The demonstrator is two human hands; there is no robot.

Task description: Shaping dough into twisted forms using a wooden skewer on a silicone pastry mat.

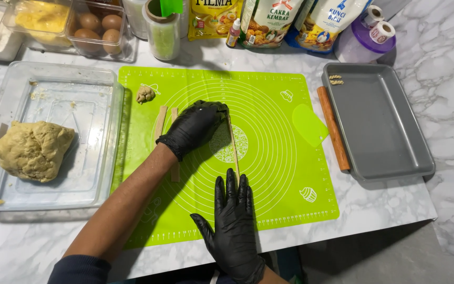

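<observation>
My left hand (pixel 195 128), black glove, lies palm down on the green mat (pixel 285 173), fingers together and curled a little over the top end of a thin dough rope (pixel 233 150); whether they pinch it I cannot tell. My right hand (pixel 232 221) lies flat, fingers straight and close together, tips touching the rope's lower end. The rope runs down the mat's middle. Two dough strips (pixel 161 122) lie just left of my left hand, a small dough lump (pixel 145 94) above them. Open mat to the right up to the green scraper (pixel 309 124). The wooden rolling pin (pixel 333 129) and grey tray (pixel 390 142) lie past the mat's right edge. The clear tub (pixel 95 173) with the dough mass (pixel 33 151) touches the left edge.
</observation>
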